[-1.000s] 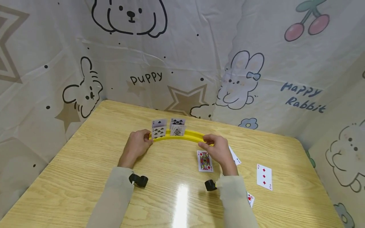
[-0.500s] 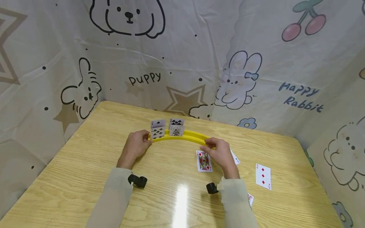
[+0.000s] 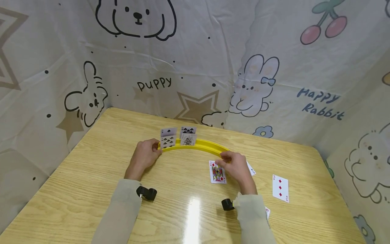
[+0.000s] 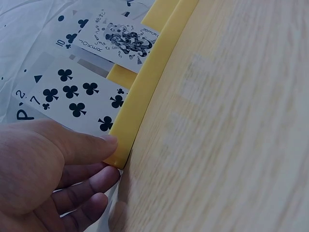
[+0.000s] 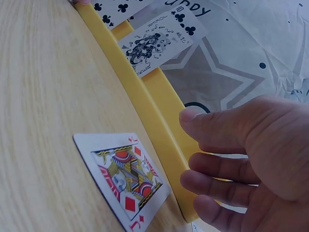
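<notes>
A curved yellow card holder [image 3: 202,145] lies on the wooden table. At its left end my left hand [image 3: 144,156] pinches it, with the thumb on the front wall. My right hand [image 3: 236,166] is at the right end, thumb and fingers parted and loosely bent, fingertips overlapping the holder in the right wrist view. Standing in the slots are a seven of clubs [image 4: 72,92] before a two of spades [image 3: 168,131], and a joker [image 5: 147,48] before a ten of clubs [image 3: 189,129]. A jack of diamonds [image 5: 128,176] lies face up beside my right hand.
A three of diamonds [image 3: 280,188] lies to the right on the table [image 3: 170,210]. Another card [image 3: 251,168] is partly behind my right hand, and one more [image 3: 267,212] shows past the right sleeve. A patterned cloth [image 3: 189,61] hangs along the back edge.
My right hand has shifted slightly right and toward me along the holder's right end, uncovering more of its yellow wall. The left hand keeps its hold, and the standing cards stay in their slots.
</notes>
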`<move>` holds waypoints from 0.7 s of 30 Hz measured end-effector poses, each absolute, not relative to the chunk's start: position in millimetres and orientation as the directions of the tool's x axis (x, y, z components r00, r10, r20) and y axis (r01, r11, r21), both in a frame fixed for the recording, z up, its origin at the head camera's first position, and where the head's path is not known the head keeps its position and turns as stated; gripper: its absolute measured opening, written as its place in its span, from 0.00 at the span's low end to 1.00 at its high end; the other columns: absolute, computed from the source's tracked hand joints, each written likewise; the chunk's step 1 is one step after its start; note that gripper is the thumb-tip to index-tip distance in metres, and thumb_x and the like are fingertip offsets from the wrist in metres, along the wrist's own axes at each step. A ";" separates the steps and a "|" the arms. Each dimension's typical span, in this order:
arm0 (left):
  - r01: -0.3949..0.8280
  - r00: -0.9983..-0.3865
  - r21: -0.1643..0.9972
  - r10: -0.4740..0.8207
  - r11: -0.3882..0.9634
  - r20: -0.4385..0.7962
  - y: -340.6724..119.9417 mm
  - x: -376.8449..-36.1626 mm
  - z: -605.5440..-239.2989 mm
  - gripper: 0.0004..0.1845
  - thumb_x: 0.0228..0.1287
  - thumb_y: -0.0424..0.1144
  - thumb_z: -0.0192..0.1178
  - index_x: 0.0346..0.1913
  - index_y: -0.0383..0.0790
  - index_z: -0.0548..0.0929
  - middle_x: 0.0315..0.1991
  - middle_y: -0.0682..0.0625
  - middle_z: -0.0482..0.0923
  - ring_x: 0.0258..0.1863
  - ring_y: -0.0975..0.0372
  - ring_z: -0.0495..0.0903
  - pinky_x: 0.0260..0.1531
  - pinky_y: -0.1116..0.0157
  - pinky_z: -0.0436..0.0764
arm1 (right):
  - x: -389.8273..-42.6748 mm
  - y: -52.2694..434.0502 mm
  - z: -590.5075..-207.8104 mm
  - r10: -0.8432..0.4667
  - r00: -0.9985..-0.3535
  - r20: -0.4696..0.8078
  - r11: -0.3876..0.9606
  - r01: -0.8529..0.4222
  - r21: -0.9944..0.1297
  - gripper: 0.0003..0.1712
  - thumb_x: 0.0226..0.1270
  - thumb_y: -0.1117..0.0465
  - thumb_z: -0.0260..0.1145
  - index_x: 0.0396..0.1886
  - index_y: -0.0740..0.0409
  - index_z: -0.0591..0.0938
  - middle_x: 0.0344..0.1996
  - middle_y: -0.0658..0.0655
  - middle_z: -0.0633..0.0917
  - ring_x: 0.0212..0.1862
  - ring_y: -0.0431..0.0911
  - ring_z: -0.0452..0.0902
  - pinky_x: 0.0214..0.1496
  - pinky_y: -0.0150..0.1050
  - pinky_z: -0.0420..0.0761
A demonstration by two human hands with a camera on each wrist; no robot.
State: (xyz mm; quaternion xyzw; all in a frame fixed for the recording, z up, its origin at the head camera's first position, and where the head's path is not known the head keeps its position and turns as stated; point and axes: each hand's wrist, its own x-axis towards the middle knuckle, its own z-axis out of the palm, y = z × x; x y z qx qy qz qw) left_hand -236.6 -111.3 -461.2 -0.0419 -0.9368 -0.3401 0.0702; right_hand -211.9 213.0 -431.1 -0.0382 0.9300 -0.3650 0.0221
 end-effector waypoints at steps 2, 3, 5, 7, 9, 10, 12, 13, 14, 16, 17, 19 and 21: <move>0.126 -0.987 0.628 0.033 0.768 0.158 -111.4 -236.4 -460.8 0.16 0.52 0.38 0.63 0.44 0.36 0.79 0.31 0.49 0.76 0.28 0.60 0.71 0.31 0.62 0.73 | -211.7 213.3 -433.1 -0.083 -0.997 -0.012 0.737 -0.053 -0.674 0.22 0.51 0.54 0.69 0.44 0.61 0.80 0.37 0.55 0.81 0.39 0.45 0.75 0.43 0.41 0.74; 0.126 -0.987 0.627 0.034 0.769 0.157 -111.3 -236.5 -460.6 0.16 0.52 0.38 0.63 0.45 0.36 0.79 0.31 0.49 0.76 0.28 0.60 0.71 0.31 0.62 0.73 | -211.7 213.3 -434.0 -0.079 -0.997 -0.012 0.743 -0.051 -0.668 0.22 0.51 0.54 0.69 0.44 0.61 0.80 0.36 0.54 0.82 0.38 0.45 0.75 0.42 0.41 0.74; 0.125 -0.987 0.627 0.034 0.769 0.155 -111.4 -236.6 -460.4 0.16 0.52 0.38 0.63 0.45 0.36 0.79 0.32 0.49 0.76 0.28 0.60 0.71 0.32 0.62 0.73 | -211.8 213.4 -435.5 -0.075 -0.997 -0.011 0.753 -0.049 -0.656 0.21 0.50 0.54 0.70 0.43 0.61 0.80 0.35 0.54 0.82 0.37 0.44 0.75 0.41 0.40 0.75; 0.124 -0.987 0.627 0.033 0.769 0.154 -111.6 -236.9 -460.1 0.16 0.52 0.37 0.63 0.45 0.36 0.79 0.32 0.49 0.76 0.28 0.60 0.71 0.32 0.62 0.73 | -211.8 213.5 -436.9 -0.072 -0.997 -0.011 0.763 -0.048 -0.644 0.21 0.50 0.54 0.70 0.43 0.61 0.81 0.34 0.53 0.82 0.36 0.44 0.75 0.40 0.40 0.75; 0.123 -0.988 0.629 0.032 0.768 0.154 -111.7 -237.1 -459.7 0.16 0.52 0.37 0.63 0.45 0.36 0.79 0.32 0.49 0.77 0.28 0.60 0.71 0.32 0.62 0.73 | -211.6 213.5 -437.8 -0.069 -0.998 -0.010 0.772 -0.047 -0.634 0.21 0.50 0.54 0.70 0.43 0.61 0.81 0.33 0.52 0.81 0.36 0.44 0.75 0.40 0.40 0.75; 0.123 -0.988 0.628 0.032 0.768 0.153 -111.9 -237.1 -459.6 0.16 0.52 0.37 0.63 0.45 0.36 0.79 0.32 0.49 0.77 0.28 0.60 0.71 0.32 0.62 0.73 | -211.6 213.7 -438.4 -0.070 -0.998 -0.010 0.776 -0.048 -0.629 0.21 0.50 0.54 0.70 0.43 0.60 0.81 0.33 0.53 0.81 0.36 0.44 0.75 0.39 0.40 0.75; 0.122 -0.988 0.628 0.032 0.768 0.153 -112.1 -237.1 -459.4 0.16 0.52 0.37 0.63 0.45 0.36 0.79 0.32 0.49 0.77 0.28 0.60 0.71 0.32 0.62 0.73 | -211.5 214.1 -439.6 -0.070 -0.997 -0.012 0.787 -0.048 -0.615 0.21 0.50 0.54 0.70 0.43 0.60 0.81 0.33 0.53 0.81 0.35 0.44 0.74 0.39 0.40 0.75; 0.122 -0.988 0.628 0.032 0.769 0.152 -112.2 -237.1 -459.4 0.17 0.52 0.37 0.63 0.45 0.36 0.79 0.32 0.49 0.77 0.28 0.60 0.71 0.32 0.62 0.73 | -211.6 214.3 -440.3 -0.070 -0.998 -0.012 0.794 -0.048 -0.606 0.21 0.50 0.54 0.70 0.43 0.60 0.81 0.33 0.53 0.81 0.35 0.45 0.74 0.39 0.40 0.74; 0.120 -0.988 0.628 0.031 0.769 0.151 -112.2 -237.0 -459.4 0.17 0.52 0.37 0.63 0.45 0.36 0.79 0.32 0.49 0.77 0.28 0.60 0.71 0.32 0.62 0.73 | -211.5 214.5 -440.7 -0.067 -0.998 -0.013 0.800 -0.046 -0.598 0.22 0.50 0.53 0.70 0.43 0.60 0.81 0.32 0.52 0.80 0.35 0.45 0.73 0.39 0.40 0.74; 0.116 -0.989 0.630 0.027 0.768 0.149 -112.0 -236.9 -459.6 0.17 0.52 0.37 0.63 0.45 0.36 0.79 0.32 0.49 0.77 0.28 0.60 0.71 0.32 0.62 0.73 | -211.6 214.9 -442.0 -0.066 -0.998 -0.018 0.812 -0.043 -0.582 0.22 0.50 0.53 0.70 0.44 0.60 0.80 0.32 0.52 0.80 0.34 0.44 0.72 0.38 0.40 0.74; 0.113 -0.989 0.632 0.026 0.767 0.146 -111.8 -236.7 -459.5 0.17 0.52 0.37 0.63 0.46 0.36 0.79 0.33 0.48 0.77 0.28 0.60 0.71 0.31 0.62 0.73 | -211.4 214.9 -442.3 -0.069 -0.997 -0.020 0.817 -0.045 -0.574 0.22 0.50 0.53 0.70 0.44 0.61 0.80 0.31 0.52 0.80 0.34 0.44 0.72 0.38 0.40 0.74; 0.106 -0.990 0.637 0.021 0.763 0.140 -111.1 -236.5 -459.5 0.17 0.51 0.37 0.64 0.46 0.36 0.79 0.34 0.48 0.77 0.29 0.60 0.72 0.31 0.63 0.73 | -211.3 214.9 -443.2 -0.067 -0.997 -0.024 0.823 -0.042 -0.566 0.23 0.50 0.54 0.70 0.44 0.61 0.80 0.31 0.51 0.79 0.33 0.44 0.72 0.37 0.39 0.74; 0.100 -0.991 0.641 0.017 0.761 0.134 -110.3 -236.3 -459.5 0.18 0.51 0.37 0.64 0.47 0.36 0.78 0.35 0.48 0.78 0.29 0.61 0.73 0.31 0.63 0.73 | -211.3 214.7 -443.8 -0.067 -0.997 -0.027 0.826 -0.040 -0.562 0.23 0.49 0.54 0.71 0.43 0.61 0.80 0.30 0.51 0.79 0.32 0.44 0.72 0.36 0.39 0.74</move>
